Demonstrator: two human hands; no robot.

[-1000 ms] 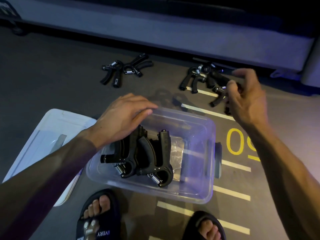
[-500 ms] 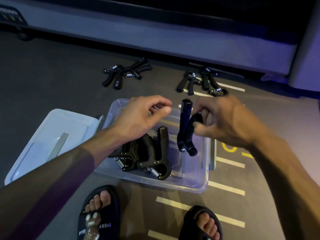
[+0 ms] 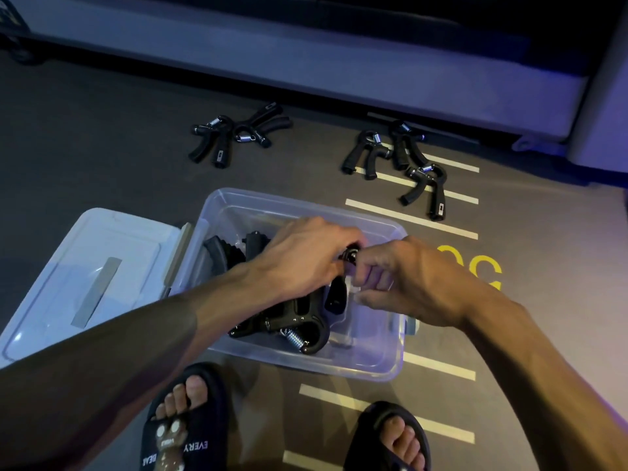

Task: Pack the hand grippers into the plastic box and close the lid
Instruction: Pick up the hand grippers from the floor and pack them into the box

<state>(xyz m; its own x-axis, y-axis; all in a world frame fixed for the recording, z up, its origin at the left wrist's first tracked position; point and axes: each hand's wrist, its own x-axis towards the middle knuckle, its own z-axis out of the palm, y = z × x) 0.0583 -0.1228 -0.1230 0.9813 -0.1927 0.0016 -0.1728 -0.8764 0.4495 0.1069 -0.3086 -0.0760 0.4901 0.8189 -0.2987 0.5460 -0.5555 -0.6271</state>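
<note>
Clear plastic box [image 3: 370, 363] sits open on the dark floor, lid off. Inside it, packed grippers [image 3: 292, 321] lie in a black heap toward the box's left and near side, springs showing at the near edge. Both hands are over the box interior. Left hand [image 3: 306, 258] and right hand [image 3: 418, 283] meet at one hand gripper [image 3: 336, 294] standing roughly upright just right of the heap; fingers of both are curled onto it, left at its top end, right pinching beside it. Whether it touches the box bottom, cannot tell.

Lid [image 3: 85, 277] lies flat, touching the box's left side. Beyond the box, far left: two loose grippers [image 3: 234, 134]. Beyond the box, far right: three loose grippers [image 3: 401, 161] on the floor stripes. Sandalled feet [image 3: 185, 423] just in front of the box.

Versus half a second ago: the gripper in the right hand was held above the box rim, now lowered inside; left hand, then empty and hovering, now grips it too.
</note>
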